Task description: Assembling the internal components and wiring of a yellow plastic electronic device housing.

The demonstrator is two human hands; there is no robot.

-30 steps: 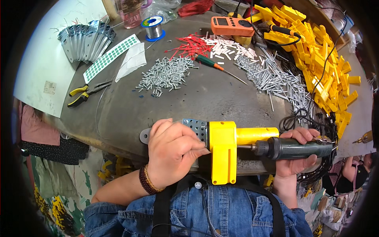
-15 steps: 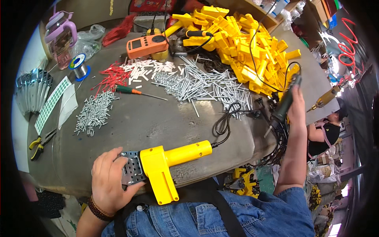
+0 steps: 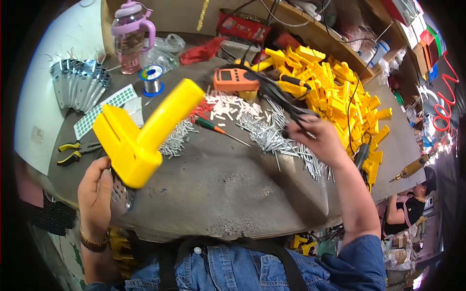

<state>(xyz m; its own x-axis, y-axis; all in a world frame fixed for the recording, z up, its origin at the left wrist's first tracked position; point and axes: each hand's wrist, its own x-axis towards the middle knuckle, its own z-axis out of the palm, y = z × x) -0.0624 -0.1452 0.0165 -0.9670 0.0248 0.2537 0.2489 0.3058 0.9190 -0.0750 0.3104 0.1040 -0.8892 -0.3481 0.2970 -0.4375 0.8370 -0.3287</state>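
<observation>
My left hand (image 3: 94, 189) grips a yellow plastic tool housing (image 3: 133, 150) by its perforated metal plate (image 3: 121, 194), raised above the table's left part. Its round handle tilts up and to the right. Over the heap of long screws (image 3: 272, 131), my right hand (image 3: 315, 138) is closed round a black power cable (image 3: 286, 97), whose loops blur with motion. A dark power screwdriver (image 3: 361, 156) rests beside the yellow housings at the right. Near the middle lies a hand screwdriver (image 3: 218, 130) with a green and orange handle.
Yellow housings (image 3: 335, 92) are heaped at the back right. An orange multimeter (image 3: 236, 79), solder spool (image 3: 152, 80), pliers (image 3: 77, 151), green-dotted sheet (image 3: 104, 111), metal plates (image 3: 80, 85) and lidded bottle (image 3: 130, 41) stand or lie about. Another person (image 3: 407, 208) sits at far right.
My right hand has let go of the power screwdriver and taken the black cable, moving left. The yellow housing has been lifted and turned, handle up. The view has shifted.
</observation>
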